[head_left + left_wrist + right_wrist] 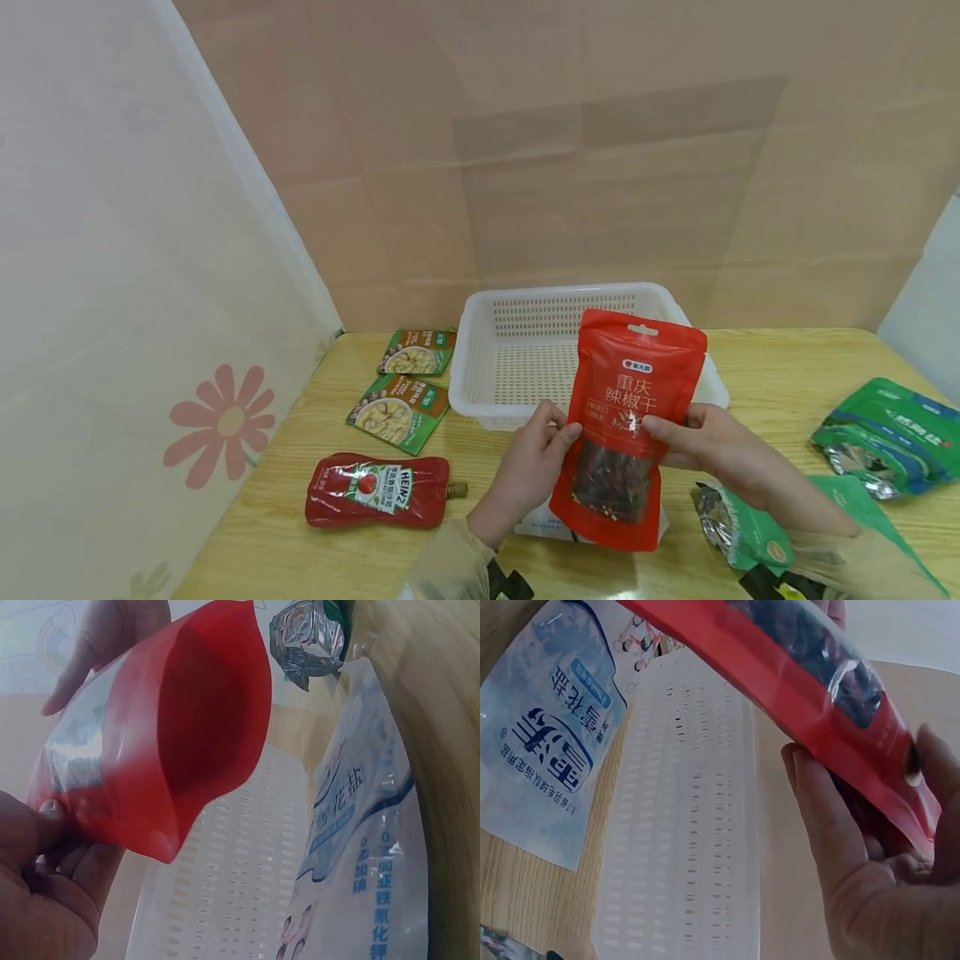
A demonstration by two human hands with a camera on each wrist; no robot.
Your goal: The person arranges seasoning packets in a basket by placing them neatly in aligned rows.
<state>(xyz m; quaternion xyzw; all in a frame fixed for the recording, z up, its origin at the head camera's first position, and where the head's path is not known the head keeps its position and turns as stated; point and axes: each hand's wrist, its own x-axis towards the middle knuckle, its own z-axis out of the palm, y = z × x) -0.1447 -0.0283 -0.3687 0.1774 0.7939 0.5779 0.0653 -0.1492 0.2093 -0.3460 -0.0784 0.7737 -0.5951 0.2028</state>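
Both hands hold up a red pouch of dried chilies (630, 400) in front of the white basket. Its printed front, with a clear window showing dark chilies, faces the head camera. The left hand (528, 458) pinches the pouch's left edge, thumb on the front. On the opposite edge, the right hand (723, 450) grips it with the thumb across the front and fingers behind. In the left wrist view the pouch's gusseted bottom (217, 697) faces the camera. Below the pouch lies a white and blue salt bag (555, 727), partly hidden in the head view.
A white slotted plastic basket (480, 350) stands at the back. Left of it lie two green and brown soup packets (416, 352), with a ketchup pouch (378, 490) nearer. Rightward are a green pouch (892, 437) and another green pouch (757, 529) under the right forearm.
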